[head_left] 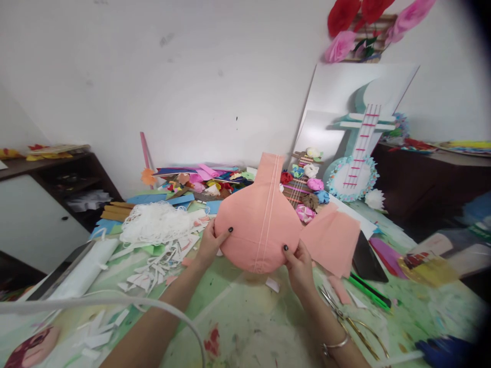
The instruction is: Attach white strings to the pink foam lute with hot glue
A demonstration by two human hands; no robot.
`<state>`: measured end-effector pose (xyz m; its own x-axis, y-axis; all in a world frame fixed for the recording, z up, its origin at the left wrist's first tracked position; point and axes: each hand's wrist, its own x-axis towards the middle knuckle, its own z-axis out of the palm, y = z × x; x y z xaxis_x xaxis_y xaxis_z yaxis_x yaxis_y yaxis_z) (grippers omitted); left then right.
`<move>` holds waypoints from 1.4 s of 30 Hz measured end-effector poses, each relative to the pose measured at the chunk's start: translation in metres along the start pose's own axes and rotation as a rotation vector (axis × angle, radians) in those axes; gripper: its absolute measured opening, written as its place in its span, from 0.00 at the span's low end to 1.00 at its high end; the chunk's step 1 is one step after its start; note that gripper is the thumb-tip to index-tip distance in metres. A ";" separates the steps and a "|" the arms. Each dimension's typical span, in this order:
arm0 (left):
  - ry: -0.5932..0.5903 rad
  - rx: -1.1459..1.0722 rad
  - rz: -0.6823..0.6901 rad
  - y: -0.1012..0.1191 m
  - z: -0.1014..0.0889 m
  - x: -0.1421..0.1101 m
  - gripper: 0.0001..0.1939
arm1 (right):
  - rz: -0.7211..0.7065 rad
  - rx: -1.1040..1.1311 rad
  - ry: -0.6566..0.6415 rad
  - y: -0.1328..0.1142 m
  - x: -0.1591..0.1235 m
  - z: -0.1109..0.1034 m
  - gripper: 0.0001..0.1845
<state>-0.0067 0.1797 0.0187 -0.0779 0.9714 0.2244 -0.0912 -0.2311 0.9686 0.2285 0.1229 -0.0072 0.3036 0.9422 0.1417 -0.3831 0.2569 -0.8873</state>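
A pink paper lute-shaped craft (245,220), with a round body and a short neck pointing up, is held upright above the table. Pale string lines run down its front from the neck to the lower edge. My left hand (210,243) grips the body's left edge, thumb on the front and fingers behind. On the lower right edge my right hand (299,263) pinches it the same way. Folded pink crepe paper (333,237) lies just right of the craft. Gold-handled scissors (351,319) rest beside my right forearm, close to a green cutter knife (370,292).
A heap of white string (157,222) and paper scraps cover the table's left side, near a white cable (153,302). Coloured paper lies along the wall. A decorated white and teal instrument model (356,153) stands at back right. A black phone-like slab (369,258) lies right.
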 end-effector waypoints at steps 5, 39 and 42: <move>-0.057 -0.114 -0.153 0.001 -0.009 0.002 0.28 | 0.061 0.009 0.022 -0.015 0.005 -0.008 0.24; 0.326 -0.238 -0.001 0.016 -0.010 0.007 0.13 | 0.068 -0.551 -0.153 -0.056 -0.053 -0.066 0.23; 0.321 -0.200 0.013 0.013 -0.010 0.007 0.11 | 0.056 -0.539 -0.140 -0.055 -0.056 -0.066 0.22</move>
<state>-0.0180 0.1833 0.0321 -0.3844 0.9090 0.1609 -0.2776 -0.2801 0.9190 0.2900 0.0417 0.0046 0.1623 0.9804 0.1119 0.1158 0.0937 -0.9888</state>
